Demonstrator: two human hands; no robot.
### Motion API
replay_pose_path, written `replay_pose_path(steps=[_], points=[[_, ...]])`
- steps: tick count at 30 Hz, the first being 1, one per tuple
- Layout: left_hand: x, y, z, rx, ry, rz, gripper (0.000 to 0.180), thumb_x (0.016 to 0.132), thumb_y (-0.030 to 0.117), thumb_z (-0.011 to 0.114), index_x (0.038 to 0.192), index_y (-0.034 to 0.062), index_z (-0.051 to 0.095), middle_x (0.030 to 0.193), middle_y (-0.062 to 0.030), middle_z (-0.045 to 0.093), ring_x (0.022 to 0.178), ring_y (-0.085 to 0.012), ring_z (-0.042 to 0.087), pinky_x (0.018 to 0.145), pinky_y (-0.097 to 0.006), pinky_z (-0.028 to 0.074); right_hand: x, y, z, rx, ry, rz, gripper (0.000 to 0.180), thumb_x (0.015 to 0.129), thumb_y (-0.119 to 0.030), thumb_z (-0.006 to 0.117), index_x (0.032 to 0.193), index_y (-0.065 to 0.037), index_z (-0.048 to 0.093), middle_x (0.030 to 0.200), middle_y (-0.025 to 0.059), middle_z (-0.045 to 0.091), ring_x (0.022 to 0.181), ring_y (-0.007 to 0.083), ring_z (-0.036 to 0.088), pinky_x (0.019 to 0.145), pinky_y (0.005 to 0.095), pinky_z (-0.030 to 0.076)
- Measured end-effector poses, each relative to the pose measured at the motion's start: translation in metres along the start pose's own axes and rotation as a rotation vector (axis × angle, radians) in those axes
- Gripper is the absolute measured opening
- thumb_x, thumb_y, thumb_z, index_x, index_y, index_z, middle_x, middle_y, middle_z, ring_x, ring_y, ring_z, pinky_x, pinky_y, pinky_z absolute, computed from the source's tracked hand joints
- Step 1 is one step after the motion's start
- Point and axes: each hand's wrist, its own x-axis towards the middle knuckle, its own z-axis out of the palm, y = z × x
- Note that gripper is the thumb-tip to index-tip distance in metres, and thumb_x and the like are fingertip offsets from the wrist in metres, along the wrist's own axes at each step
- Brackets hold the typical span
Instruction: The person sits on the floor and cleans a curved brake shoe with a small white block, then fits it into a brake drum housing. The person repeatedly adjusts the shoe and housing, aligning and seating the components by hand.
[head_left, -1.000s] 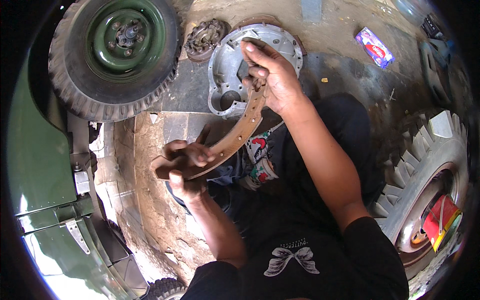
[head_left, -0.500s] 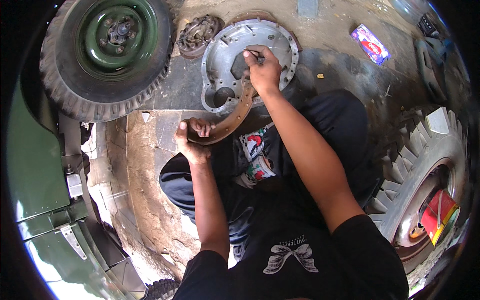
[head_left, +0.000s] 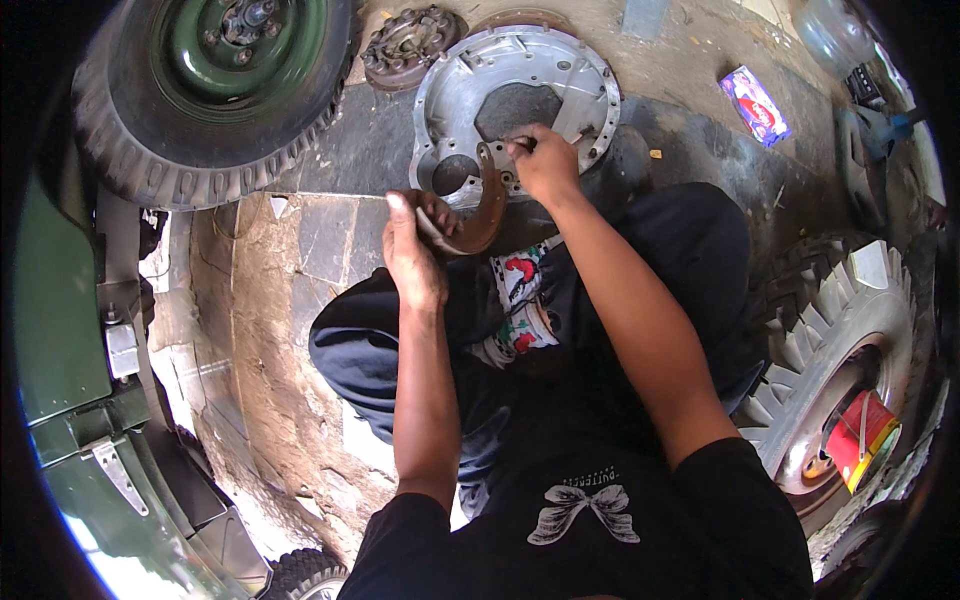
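A single wide fisheye view looks steeply down from the person's head onto their own lap and the ground in front. Both forearms enter from the lower edge and reach up the frame, close to the lens; the left hand [head_left: 413, 250] and right hand [head_left: 545, 165] sit just above centre. The picture is upright, with the person's left on its left. Straight lines bow toward the dark round rim. A green wheel [head_left: 215, 85] fills the upper left corner, and a grey wheel [head_left: 850, 360] curves along the right edge.
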Motion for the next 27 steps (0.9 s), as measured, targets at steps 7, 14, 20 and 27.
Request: replay_pose_path(steps=[7,14,20,27], points=[[0.0,-0.005,0.006,0.339,-0.107,0.064,0.061,0.109,0.058,0.036,0.099,0.0031,0.06,0.084,-0.0058,0.06,0.075,-0.0149,0.054,0.069,-0.03,0.043,-0.03,0.005,-0.002,-0.22,-0.15,-0.144,0.018,0.084,-0.011,0.077,0.101,-0.005,0.077,0.096,0.016,0.077,0.093,0.0344,0.074,0.086,0.0394,0.057],[0.006,-0.016,-0.003,0.251,-0.096,0.159,0.057,0.11,0.054,0.039,0.096,0.0021,0.059,0.078,-0.0051,0.057,0.069,-0.0146,0.052,0.063,-0.031,0.042,-0.036,-0.007,-0.003,-0.275,-0.199,-0.14,0.021,0.081,-0.013,0.078,0.101,-0.006,0.079,0.095,0.021,0.075,0.093,0.0391,0.073,0.087,0.0435,0.057],[0.007,-0.029,-0.003,0.28,-0.054,0.226,0.054,0.111,0.05,0.04,0.093,0.0019,0.057,0.076,-0.0062,0.056,0.064,-0.0147,0.053,0.057,-0.03,0.042,-0.035,-0.004,0.001,-0.304,-0.166,-0.136,0.023,0.08,-0.015,0.079,0.101,-0.005,0.079,0.092,0.0226,0.074,0.091,0.041,0.072,0.087,0.0447,0.057],[0.004,-0.018,-0.002,0.165,-0.036,0.225,0.051,0.109,0.045,0.048,0.085,0.0018,0.061,0.071,-0.0035,0.059,0.062,-0.0102,0.054,0.058,-0.027,0.041,-0.032,-0.004,0.004,-0.34,-0.166,-0.158,0.025,0.078,-0.015,0.08,0.1,-0.004,0.079,0.092,0.0236,0.074,0.092,0.0416,0.071,0.087,0.045,0.057]])
